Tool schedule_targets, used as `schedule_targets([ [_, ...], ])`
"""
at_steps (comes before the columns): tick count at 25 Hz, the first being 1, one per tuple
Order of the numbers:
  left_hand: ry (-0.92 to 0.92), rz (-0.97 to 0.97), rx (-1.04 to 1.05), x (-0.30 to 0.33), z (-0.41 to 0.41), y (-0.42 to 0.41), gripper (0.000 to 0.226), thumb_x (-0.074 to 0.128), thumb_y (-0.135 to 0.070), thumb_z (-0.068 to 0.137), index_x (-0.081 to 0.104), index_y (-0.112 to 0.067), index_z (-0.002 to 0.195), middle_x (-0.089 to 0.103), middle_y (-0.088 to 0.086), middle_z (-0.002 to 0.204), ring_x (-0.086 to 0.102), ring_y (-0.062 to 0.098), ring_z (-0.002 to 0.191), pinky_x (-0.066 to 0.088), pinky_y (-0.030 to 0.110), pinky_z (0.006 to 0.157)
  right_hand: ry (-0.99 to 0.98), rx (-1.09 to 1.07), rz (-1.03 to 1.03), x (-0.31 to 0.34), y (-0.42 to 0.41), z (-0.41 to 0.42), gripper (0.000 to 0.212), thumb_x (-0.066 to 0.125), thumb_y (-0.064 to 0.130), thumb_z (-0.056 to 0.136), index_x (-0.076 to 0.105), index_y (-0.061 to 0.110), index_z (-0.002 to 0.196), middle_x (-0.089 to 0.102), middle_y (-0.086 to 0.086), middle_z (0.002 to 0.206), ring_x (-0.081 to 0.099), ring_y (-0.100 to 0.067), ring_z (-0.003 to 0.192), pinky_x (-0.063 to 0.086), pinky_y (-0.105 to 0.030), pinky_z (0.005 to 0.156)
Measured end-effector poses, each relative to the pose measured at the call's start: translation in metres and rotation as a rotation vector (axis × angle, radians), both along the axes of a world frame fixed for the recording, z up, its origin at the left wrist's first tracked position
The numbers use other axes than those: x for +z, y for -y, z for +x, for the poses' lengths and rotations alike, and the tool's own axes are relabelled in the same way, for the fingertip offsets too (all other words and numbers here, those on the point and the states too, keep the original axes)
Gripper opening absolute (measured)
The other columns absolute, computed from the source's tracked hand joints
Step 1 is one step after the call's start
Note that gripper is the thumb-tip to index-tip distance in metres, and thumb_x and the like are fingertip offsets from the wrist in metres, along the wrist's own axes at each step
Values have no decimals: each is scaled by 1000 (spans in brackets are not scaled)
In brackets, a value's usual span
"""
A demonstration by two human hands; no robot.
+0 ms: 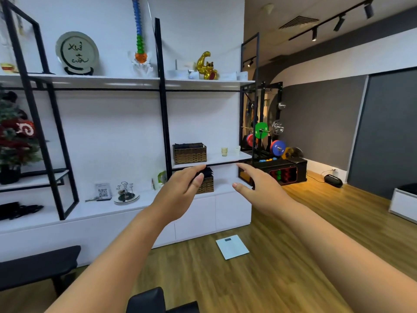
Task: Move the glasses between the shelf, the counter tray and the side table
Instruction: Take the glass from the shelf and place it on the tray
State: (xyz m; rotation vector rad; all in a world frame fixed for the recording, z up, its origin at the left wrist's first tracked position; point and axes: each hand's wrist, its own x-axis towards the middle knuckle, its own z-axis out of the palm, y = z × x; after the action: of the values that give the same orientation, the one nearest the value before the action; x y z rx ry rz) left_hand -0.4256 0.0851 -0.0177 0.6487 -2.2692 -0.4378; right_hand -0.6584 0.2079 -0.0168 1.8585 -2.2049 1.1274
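- Glasses: two small ones upright on the mid shelf [212, 159], right section. Yellowish glass [224, 152] stands left of a paler glass [237, 150]; apart, not touching, both near the shelf's right end.
- Key relation: both glasses lie far of and above the hands, a bit right of centre. Their long axes are vertical, so a side-on wrap looks apt.
- Left hand [180, 188]: reached fwd, fingers [198, 180] loosely curved, thumb apart, holding nothing. It sits below the shelf edge, in front of the lower basket [206, 185].
- Right hand [259, 186]: also reached fwd, fingers straight-ish and spread, holding nothing. Tip of the index is near the shelf's front edge, below the paler glass.
- Judgement: right hand is nearer both glasses, esp. the paler one; left could take the yellowish one. Neither is touching a glass yet.
- Containers, left to right: round tray [126, 198] w/ a wire stand on the counter [90, 211], no glasses seen in it. Upper basket [189, 153] on the mid shelf, left of the glasses, holds dark folded stuff. Lower basket likewise dark inside; partly hidden by the left hand.
- Side table: can't tell which item it is.
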Motion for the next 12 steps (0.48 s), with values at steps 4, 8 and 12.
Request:
schedule_targets([
  [4,17,-20,-22,-4,-54,8,48,38,-48,109,45,-34,154,50,-16,152,40,5,142,35,31,113,13,-38,-8,-7,7,-45,69,58,55,98,32,37,159,46,4,161,39,-22,149,39,-48,117],
  [8,15,-26,-59,-12,-103,30,48,38,-47,109,47,-31,153,54,-13,149,45,4,137,37,32,114,16,-64,1,-19,31,-80,68,59,54,99,32,36,159,46,4,161,39,-21,149,39,-45,118],
  [12,52,-25,-69,-27,-155,79,52,35,-53,108,45,-32,154,53,-10,151,45,8,138,40,34,111,9,-91,27,-31,76,-126,69,60,55,98,32,38,159,46,6,160,40,-19,148,41,-44,116],
])
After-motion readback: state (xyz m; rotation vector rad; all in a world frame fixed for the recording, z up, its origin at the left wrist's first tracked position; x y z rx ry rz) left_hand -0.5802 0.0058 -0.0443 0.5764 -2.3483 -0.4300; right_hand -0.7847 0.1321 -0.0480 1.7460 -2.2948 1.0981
